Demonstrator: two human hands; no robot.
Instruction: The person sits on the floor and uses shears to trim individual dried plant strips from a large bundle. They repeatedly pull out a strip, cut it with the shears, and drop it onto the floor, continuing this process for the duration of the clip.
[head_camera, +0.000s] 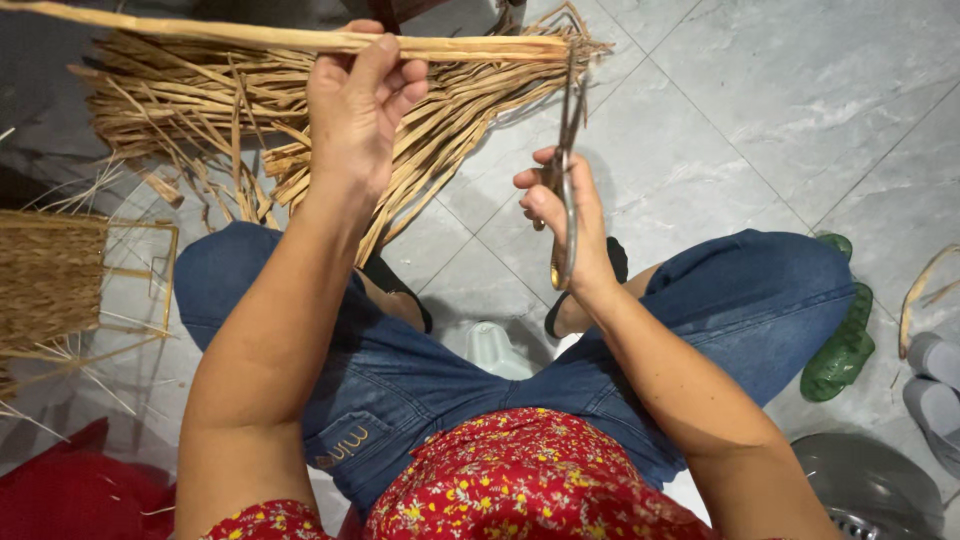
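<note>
My left hand grips a bundle of long dried straw strips, held level across the top of the view. My right hand holds metal scissors upright, their blades meeting the bundle's right end near the top. Below the hands are my knees in blue jeans. A larger heap of dried straw lies on the floor beyond my left hand.
A part-woven straw basket on a wire frame stands at the left. A green sandal lies at the right on the grey tiled floor. A grey round metal object sits bottom right, red cloth bottom left.
</note>
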